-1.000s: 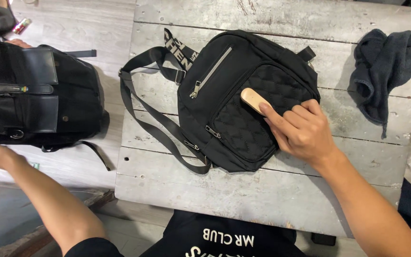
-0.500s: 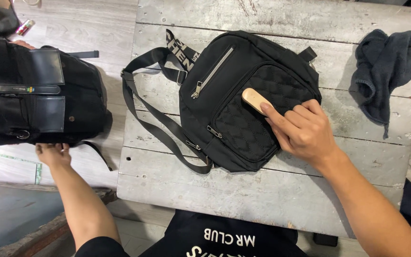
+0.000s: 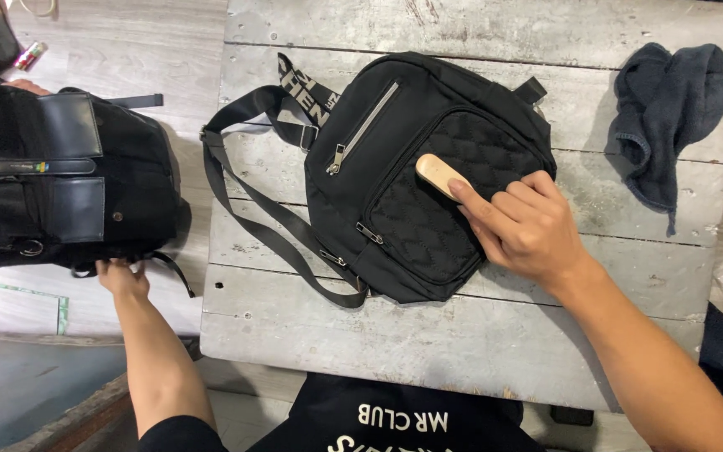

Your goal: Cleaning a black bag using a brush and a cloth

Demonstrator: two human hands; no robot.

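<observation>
Fingers (image 3: 495,205) of my right hand (image 3: 529,230) curl around a wooden brush (image 3: 435,174) lying diagonally on the backpack (image 3: 412,167) at table (image 3: 462,335) centre, while my left hand (image 3: 123,276) touches another bag (image 3: 60,176) left of the backpack.

The person wears a black shirt (image 3: 395,414) with white lettering, forearms bare.

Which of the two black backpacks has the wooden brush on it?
The small quilted backpack on the grey wooden table, where the right hand presses the wooden brush. The larger backpack with leather flaps lies off the table.
</observation>
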